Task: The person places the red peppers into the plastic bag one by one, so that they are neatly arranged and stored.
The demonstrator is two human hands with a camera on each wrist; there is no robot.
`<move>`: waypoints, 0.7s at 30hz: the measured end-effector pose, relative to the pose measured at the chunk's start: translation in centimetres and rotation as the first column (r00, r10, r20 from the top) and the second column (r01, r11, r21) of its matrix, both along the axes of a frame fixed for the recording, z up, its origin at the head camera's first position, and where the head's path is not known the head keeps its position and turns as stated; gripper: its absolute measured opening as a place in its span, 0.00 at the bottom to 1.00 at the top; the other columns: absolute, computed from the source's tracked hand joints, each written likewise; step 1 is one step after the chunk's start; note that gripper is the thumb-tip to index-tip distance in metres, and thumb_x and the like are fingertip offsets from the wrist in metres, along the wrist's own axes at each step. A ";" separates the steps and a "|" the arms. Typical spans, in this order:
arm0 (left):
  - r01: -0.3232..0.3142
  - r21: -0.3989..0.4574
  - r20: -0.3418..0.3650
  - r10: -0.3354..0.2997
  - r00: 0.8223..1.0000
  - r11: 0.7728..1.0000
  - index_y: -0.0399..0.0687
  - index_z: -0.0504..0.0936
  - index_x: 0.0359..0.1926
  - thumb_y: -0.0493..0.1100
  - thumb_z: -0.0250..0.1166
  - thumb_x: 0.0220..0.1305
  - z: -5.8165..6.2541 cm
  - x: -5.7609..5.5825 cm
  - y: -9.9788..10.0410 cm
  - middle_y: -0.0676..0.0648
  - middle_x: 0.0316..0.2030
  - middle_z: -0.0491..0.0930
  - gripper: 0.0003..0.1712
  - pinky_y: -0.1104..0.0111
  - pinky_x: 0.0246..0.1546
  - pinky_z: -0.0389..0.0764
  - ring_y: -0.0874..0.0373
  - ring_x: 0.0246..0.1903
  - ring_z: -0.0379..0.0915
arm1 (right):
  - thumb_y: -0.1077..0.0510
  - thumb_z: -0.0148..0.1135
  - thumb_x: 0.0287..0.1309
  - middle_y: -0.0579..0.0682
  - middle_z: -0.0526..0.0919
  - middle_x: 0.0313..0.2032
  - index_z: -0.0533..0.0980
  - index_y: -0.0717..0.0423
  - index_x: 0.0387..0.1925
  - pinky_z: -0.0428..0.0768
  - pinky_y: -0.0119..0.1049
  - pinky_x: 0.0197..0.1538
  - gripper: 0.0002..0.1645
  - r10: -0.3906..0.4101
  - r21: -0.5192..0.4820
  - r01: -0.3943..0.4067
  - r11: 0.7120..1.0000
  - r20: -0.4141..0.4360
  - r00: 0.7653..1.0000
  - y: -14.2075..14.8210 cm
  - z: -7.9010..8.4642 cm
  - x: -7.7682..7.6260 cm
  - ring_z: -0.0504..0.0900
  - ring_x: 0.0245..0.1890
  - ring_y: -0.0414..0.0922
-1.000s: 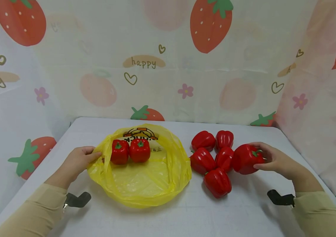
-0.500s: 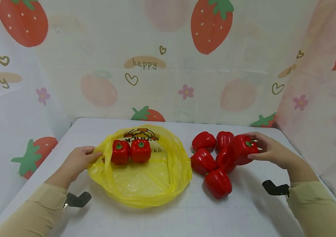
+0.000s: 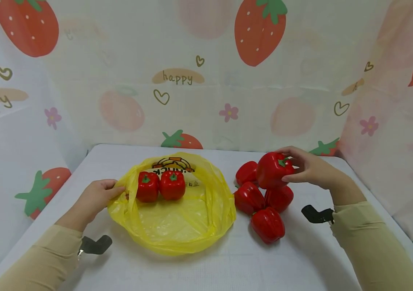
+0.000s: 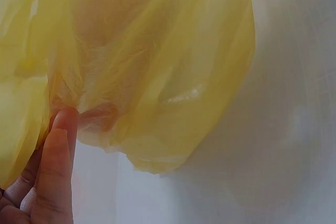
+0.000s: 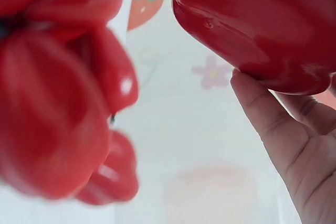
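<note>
My left hand (image 3: 95,199) pinches the left rim of a yellow plastic bag (image 3: 170,230), which lies spread with its mouth wide. In the left wrist view, fingertips (image 4: 62,145) press against the thin film of the bag. Inside the bag, side by side at the back left, are two red bell peppers (image 3: 160,186) with green stems. My right hand (image 3: 310,169) grips another red bell pepper (image 3: 272,171), raised over the loose group at the right. The right wrist view shows that pepper (image 5: 252,19) between thumb and fingers.
Several red bell peppers (image 3: 267,225) lie clustered on the white table (image 3: 228,266), right of the bag; the held one partly covers those at the back. A fabric backdrop (image 3: 199,113) printed with strawberries closes off the back and sides.
My right hand has lifted the bell pepper and carried it leftward and back, over the others. The left hand and the bag have stayed in place.
</note>
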State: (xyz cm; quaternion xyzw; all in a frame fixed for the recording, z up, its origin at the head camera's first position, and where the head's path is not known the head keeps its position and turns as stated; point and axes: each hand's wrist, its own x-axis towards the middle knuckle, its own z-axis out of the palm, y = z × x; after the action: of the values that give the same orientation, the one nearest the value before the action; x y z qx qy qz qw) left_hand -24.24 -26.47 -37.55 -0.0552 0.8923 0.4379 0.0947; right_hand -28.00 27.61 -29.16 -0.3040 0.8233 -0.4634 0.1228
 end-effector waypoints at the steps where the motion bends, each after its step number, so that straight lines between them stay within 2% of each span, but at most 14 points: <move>1: -0.001 0.000 0.001 0.001 1.000 1.000 0.40 0.72 0.56 0.60 0.53 0.63 0.0 0.0 0.0 0.44 0.44 0.77 0.32 0.58 0.47 0.75 0.53 0.40 0.71 | 0.64 0.66 0.49 0.55 0.68 0.53 0.61 0.52 0.60 0.79 0.45 0.43 0.37 0.015 -0.006 -0.015 1.000 0.006 1.000 -0.5 0.2 -0.1 0.71 0.52 0.54; 8: 0.001 -0.007 0.003 -0.001 1.000 1.000 0.39 0.71 0.57 0.60 0.53 0.63 0.1 0.1 0.1 0.43 0.44 0.77 0.32 0.57 0.47 0.74 0.52 0.41 0.70 | 0.62 0.70 0.44 0.53 0.70 0.53 0.61 0.50 0.59 0.79 0.44 0.44 0.41 0.054 0.021 -0.054 0.998 -0.006 0.998 -4.2 1.3 -1.0 0.70 0.53 0.54; 13: -0.002 -0.006 0.004 0.002 1.000 1.000 0.39 0.70 0.58 0.60 0.53 0.63 0.2 0.1 0.2 0.42 0.46 0.76 0.33 0.56 0.49 0.74 0.51 0.42 0.70 | 0.59 0.70 0.44 0.50 0.70 0.53 0.61 0.49 0.59 0.78 0.41 0.46 0.40 0.066 0.060 -0.063 0.996 -0.044 0.997 -6.4 2.0 -1.7 0.70 0.54 0.51; 21: 0.002 -0.005 0.008 -0.002 1.000 1.000 0.39 0.70 0.58 0.60 0.53 0.63 0.0 0.0 0.2 0.42 0.47 0.76 0.33 0.57 0.48 0.74 0.51 0.43 0.70 | 0.57 0.71 0.44 0.47 0.70 0.53 0.62 0.46 0.59 0.78 0.41 0.46 0.40 0.109 0.059 -0.106 0.993 -0.060 0.992 -10.3 2.8 -2.5 0.71 0.53 0.48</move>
State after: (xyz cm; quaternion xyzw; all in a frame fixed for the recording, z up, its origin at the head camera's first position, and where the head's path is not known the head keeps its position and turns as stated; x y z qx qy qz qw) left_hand -24.28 -26.31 -37.54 -0.0562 0.8931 0.4353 0.0984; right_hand -30.46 17.34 -26.36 -0.3590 0.8217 -0.4231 0.1298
